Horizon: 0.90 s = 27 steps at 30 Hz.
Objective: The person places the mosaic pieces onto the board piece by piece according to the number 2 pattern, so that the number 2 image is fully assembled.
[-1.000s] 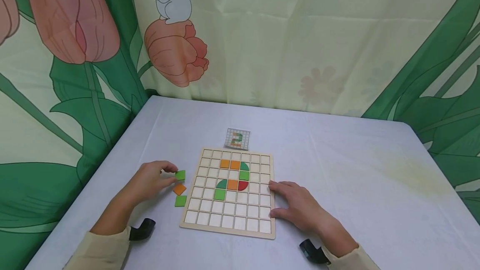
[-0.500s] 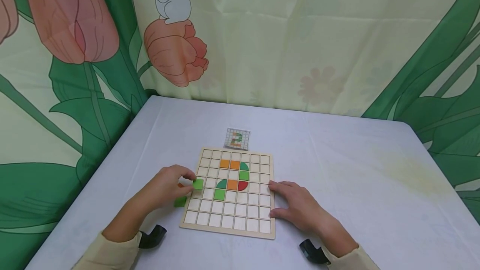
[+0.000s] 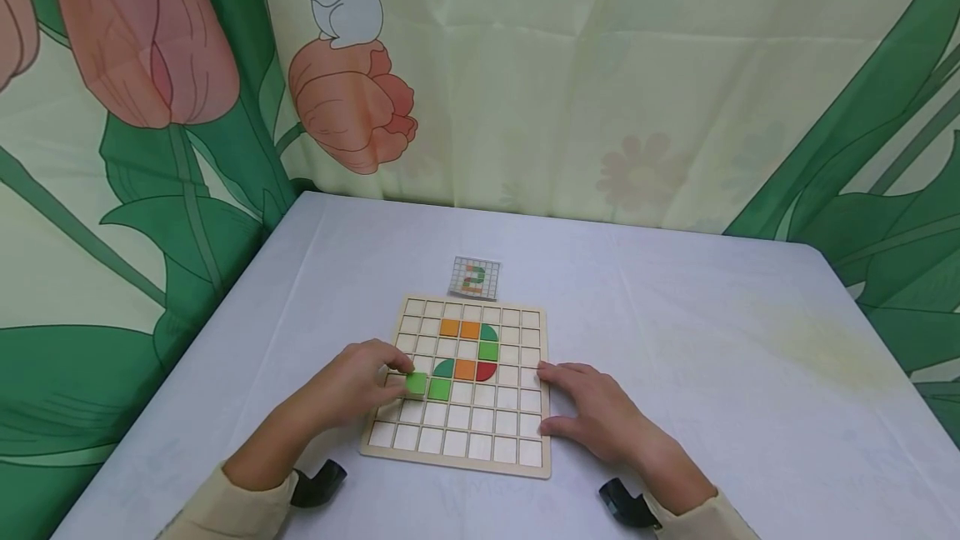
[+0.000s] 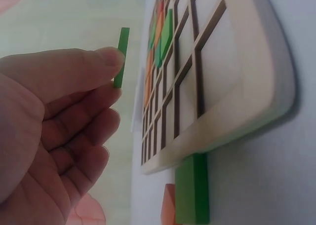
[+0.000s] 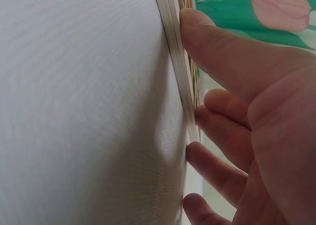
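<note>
A thin green square tile (image 4: pixel 122 57) is pinched between thumb and fingers of my left hand (image 3: pixel 356 382). The left wrist view shows it edge-on, held apart from the wooden grid board (image 3: pixel 457 465). In the head view it appears over the board's left part, beside a green tile (image 3: pixel 439 389) in a cell. Orange squares (image 3: pixel 460 329), another green square, dark green quarter rounds (image 3: pixel 488 332) and a red quarter round (image 3: pixel 486 371) also fill cells. My right hand (image 3: pixel 600 415) rests its thumb and fingertips against the board's right edge (image 5: pixel 185 87), fingers spread.
Behind the board lies a small pattern card (image 3: pixel 475 277) with a coloured figure on a grid. A loose green tile (image 4: pixel 191 188) and an orange tile (image 4: pixel 168 204) are beside the board's left edge. The white-covered table (image 3: pixel 675 323) reaches back to a printed cloth.
My left hand has carried the green tile rightward from the table beside the board to over the grid, and slightly nearer to me. My right hand has stayed at the board's edge.
</note>
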Each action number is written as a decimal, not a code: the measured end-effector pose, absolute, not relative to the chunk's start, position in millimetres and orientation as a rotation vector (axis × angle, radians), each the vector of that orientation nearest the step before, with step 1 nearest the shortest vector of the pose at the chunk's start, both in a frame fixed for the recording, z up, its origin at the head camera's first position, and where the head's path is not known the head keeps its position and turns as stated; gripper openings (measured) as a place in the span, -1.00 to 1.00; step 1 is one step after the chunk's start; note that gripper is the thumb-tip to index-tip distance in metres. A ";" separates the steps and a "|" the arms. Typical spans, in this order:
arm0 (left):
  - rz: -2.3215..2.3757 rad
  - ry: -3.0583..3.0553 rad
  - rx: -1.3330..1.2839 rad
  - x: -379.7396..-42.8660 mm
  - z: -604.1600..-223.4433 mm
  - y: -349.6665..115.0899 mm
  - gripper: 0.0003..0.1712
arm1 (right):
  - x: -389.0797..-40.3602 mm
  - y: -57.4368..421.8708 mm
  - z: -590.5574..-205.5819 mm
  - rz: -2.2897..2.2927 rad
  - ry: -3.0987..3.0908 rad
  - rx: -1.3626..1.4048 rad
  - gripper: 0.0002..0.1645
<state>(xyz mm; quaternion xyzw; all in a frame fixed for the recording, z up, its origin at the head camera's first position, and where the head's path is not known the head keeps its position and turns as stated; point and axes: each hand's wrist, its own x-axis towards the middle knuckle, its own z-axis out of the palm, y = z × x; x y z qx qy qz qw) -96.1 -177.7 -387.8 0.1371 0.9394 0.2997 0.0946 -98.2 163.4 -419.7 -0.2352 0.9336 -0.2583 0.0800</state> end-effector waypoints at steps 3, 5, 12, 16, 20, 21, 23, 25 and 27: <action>0.875 2.784 0.471 -96.0 -390.2 -175.6 -0.84 | -98.1 163.1 -419.5 -0.766 2.794 -0.693 -0.21; 0.879 2.776 0.502 -95.8 -391.3 -174.5 -0.83 | -98.2 163.0 -419.6 -0.763 2.795 -0.690 -0.21; 0.880 2.737 0.521 -94.5 -393.5 -168.6 -0.81 | -98.7 163.6 -420.0 -0.767 2.792 -0.710 -0.21; 0.875 2.741 0.578 -94.0 -396.8 -166.6 -0.82 | -98.6 164.1 -420.2 -0.772 2.788 -0.715 -0.21; 0.866 2.744 0.649 -93.2 -399.3 -165.5 -0.83 | -98.4 163.8 -419.9 -0.774 2.782 -0.706 -0.21; 0.861 2.746 0.658 -93.0 -399.7 -165.0 -0.83 | -98.3 163.6 -419.8 -0.775 2.780 -0.702 -0.21; 0.848 2.751 0.668 -92.2 -399.8 -163.9 -0.84 | -98.3 163.3 -419.6 -0.771 2.780 -0.695 -0.21; 0.823 2.764 0.673 -91.3 -400.0 -162.6 -0.84 | -98.3 163.0 -419.4 -0.767 2.781 -0.692 -0.20; 0.799 2.776 0.667 -90.2 -400.1 -161.9 -0.85 | -98.1 162.9 -419.1 -0.769 2.779 -0.691 -0.20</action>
